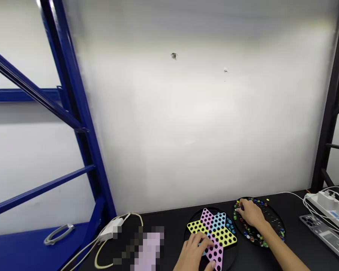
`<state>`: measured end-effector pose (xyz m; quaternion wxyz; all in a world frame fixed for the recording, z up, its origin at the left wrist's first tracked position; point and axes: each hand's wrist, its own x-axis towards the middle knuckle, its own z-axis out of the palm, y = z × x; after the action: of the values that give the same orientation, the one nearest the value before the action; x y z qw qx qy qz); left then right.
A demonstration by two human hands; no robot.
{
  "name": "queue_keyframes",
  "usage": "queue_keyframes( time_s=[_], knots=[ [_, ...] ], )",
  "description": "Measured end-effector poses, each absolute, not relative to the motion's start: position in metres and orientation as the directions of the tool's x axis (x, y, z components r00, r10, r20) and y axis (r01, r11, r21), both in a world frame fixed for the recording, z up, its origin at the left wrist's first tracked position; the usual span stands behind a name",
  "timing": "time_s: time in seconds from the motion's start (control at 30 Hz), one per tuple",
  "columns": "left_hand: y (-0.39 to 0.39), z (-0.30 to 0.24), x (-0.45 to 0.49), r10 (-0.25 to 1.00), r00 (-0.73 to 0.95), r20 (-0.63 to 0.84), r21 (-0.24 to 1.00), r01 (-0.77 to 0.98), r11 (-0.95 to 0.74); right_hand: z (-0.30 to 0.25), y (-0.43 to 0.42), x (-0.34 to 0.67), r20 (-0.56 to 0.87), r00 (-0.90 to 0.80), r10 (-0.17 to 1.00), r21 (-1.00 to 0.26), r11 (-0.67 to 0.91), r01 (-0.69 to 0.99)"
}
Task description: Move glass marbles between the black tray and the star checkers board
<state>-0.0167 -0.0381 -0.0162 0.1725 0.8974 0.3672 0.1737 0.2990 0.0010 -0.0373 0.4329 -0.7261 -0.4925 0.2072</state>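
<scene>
A star-shaped Chinese checkers board [226,236] in pink, yellow and light blue, dotted with dark holes, sits in a round black tray. My left hand [194,249] lies over its lower left part, fingers bent but apart, touching the surface. Blue marbles [230,226] gather in the tray beside the star's upper right. To the right is a second round black tray [271,215] with marbles [250,238] of several colours around its edge. My right hand [251,213] reaches over its left side, fingertips drawn together among the marbles; whatever they pinch is hidden.
At the right lie a phone [313,223] and a white power strip [332,209] with cables. On the left, a white adapter [111,229] has a looped cable, near a blurred pink item [148,250]. A blue metal frame [93,150] stands before the white wall [200,131].
</scene>
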Motion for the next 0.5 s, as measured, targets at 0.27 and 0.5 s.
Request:
queue_keyframes(
  time_s=[0.27,0.5],
  knots=[
    [-0.034,-0.027,-0.018,0.716,0.678,0.163,0.436,0.602,-0.669,-0.032,0.025,0.322,0.096,0.502,0.859,-0.900,-0.140,0.413],
    [-0.034,-0.027,-0.018,0.710,0.678,0.189,0.436,0.590,-0.679,-0.043,0.010,0.346,0.104,0.535,0.839,-0.747,-0.289,0.598]
  ],
)
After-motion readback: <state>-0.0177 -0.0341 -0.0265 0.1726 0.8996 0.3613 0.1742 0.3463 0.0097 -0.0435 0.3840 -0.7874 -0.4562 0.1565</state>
